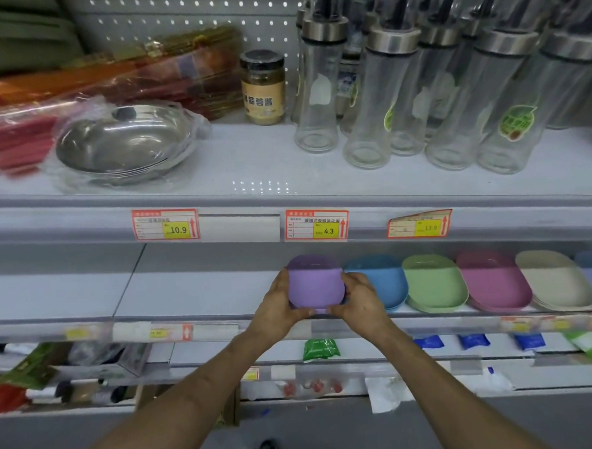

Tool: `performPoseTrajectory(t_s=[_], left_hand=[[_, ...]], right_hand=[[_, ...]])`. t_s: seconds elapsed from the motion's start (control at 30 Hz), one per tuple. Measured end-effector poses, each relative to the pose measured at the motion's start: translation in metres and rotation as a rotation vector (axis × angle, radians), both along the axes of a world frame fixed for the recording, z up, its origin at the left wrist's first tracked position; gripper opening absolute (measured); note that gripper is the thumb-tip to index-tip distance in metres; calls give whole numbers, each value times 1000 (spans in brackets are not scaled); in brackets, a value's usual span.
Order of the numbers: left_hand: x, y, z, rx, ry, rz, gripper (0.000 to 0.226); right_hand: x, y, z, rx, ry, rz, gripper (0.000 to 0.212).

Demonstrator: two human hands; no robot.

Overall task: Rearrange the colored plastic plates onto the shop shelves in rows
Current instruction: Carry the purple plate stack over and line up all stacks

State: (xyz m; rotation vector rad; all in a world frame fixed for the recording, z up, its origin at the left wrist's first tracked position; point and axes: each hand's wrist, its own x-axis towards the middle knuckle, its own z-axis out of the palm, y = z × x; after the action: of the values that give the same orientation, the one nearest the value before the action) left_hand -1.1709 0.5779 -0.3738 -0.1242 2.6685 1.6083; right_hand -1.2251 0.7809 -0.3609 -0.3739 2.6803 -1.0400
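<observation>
Purple plates (315,285) on middle shelf (188,288)
Left hand (278,302) and right hand (360,300): grip clamped round them, centre frame.

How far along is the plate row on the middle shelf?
Done: blue plates, green plates, pink plates and cream plates sit side by side on the shelf. In hand: left hand and right hand hold the purple plates at the row's left end. Left: releasing them; no other loose plates show.

- Left price tag (165,225), centre-left on the shelf edge (240,229): "10.9".
- Middle price tag (317,224): "4.3", under small Chinese print.
- Right price tag (419,224), tilted: "13.9".
- Jar (263,87), upper centre: Chinese characters on its label.
</observation>
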Motion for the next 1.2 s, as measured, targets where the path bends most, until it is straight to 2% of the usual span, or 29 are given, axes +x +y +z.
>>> performPoseTrajectory(t_s=[0.27,0.33,0.43,0.63,0.77,0.87,1.0,1.2], left_hand=[[1,0,8,-12,-19,-5,98],[-3,-2,15,-146,-44,-9,104],[-11,-4,25,-439,-67,-73,118],[-32,13,33,-774,9,-253,116],[-36,21,26,-786,-12,-287,116],[-35,20,22,-764,-11,-270,117],[-34,17,18,-827,-26,-252,120],[-36,16,17,-723,-99,-233,122]], right_hand=[[4,16,16,-46,-37,21,77],[0,34,22,-7,-7,-9,75],[-13,63,31,160,76,36,78],[-30,86,32,447,311,249,92],[-31,88,26,556,262,273,107],[-30,86,24,536,217,238,113],[-32,84,24,490,154,208,119],[-35,83,30,417,111,213,119]])
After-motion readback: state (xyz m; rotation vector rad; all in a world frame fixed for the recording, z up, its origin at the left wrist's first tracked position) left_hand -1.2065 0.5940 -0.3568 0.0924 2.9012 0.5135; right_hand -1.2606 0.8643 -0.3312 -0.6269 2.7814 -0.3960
